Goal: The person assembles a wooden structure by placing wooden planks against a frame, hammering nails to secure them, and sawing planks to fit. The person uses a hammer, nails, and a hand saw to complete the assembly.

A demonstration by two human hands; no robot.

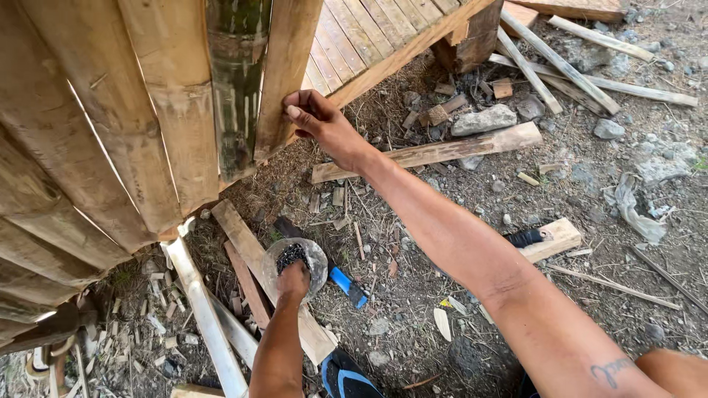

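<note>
Dirt ground [560, 309] (wood scraps), right hand [321, 121] on bamboo slat [284, 74], left hand [293, 280] in nail bowl [295, 259]

Right hand [318, 118] on a slat [286, 74] of the fence, left hand [293, 281] in a bowl [295, 262] of nails below, plank [435, 152] right of the fence, stone [483, 119] behind the plank

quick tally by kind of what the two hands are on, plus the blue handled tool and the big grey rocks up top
Bamboo slat gripped by right hand: 1
Clear container of dark nails at left hand: 1
Blue-handled tool: 1
Big grey rocks: 1 clear, others unsure
Total: 4
</note>
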